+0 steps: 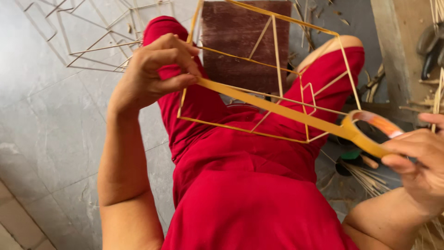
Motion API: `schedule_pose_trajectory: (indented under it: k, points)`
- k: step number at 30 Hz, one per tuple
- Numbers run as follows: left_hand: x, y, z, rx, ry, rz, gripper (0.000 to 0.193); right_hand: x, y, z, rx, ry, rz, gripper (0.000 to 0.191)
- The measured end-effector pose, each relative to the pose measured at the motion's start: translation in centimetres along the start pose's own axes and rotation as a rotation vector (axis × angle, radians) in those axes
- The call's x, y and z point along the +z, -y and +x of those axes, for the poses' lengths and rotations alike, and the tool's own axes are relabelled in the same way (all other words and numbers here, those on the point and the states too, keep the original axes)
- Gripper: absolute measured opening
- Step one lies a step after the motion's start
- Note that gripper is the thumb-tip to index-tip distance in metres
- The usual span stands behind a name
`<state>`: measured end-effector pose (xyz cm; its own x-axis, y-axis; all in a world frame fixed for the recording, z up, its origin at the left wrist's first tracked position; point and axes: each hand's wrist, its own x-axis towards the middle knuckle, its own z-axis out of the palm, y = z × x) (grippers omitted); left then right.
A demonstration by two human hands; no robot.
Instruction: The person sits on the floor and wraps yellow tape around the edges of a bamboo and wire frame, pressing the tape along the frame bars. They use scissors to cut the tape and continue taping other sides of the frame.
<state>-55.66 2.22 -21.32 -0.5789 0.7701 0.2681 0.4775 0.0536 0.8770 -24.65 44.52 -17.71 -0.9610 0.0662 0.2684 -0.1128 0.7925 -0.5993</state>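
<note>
My left hand [155, 69] pinches the free end of a yellow tape strip [277, 110] against the left edge of a thin bamboo stick frame [276, 60] that rests over my lap in red clothing. The strip stretches taut down to the right to a tape roll [370, 132]. My right hand [416, 157] grips that roll at the right edge of the view. The frame is box-shaped, made of pale sticks joined at the corners.
More stick frames [92, 41] lie on the grey tiled floor at the upper left. A dark brown board [240, 41] lies beyond my knees. Loose bamboo sticks [365, 178] and tools sit at the right, near a wooden plank [393, 51].
</note>
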Motion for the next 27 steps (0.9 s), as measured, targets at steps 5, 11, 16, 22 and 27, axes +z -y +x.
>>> schedule_pose_trajectory:
  k: [5, 11, 16, 22, 27]
  points:
    - [0.0, 0.1, -0.1, -0.028, -0.006, 0.008, 0.013, -0.1, -3.2, -5.0, 0.163, -0.059, -0.34, 0.037]
    - [-0.1, 0.0, -0.2, -0.085, -0.039, -0.03, 0.01, 3.9, -3.8, -4.1, 0.165, -0.131, -0.453, 0.042]
    - [0.1, 0.2, -0.4, -0.096, -0.039, -0.067, 0.012, 4.2, -4.0, -3.4, 0.164, -0.186, -0.39, 0.042]
    - [0.6, -0.8, 0.0, -0.172, -0.098, -0.148, 0.012, 4.6, -4.8, -3.1, 0.148, -0.191, -0.396, 0.039]
    - [1.0, -2.1, 0.9, -0.185, -0.132, -0.133, 0.015, 5.3, -5.1, -2.1, 0.174, -0.199, -0.365, 0.037]
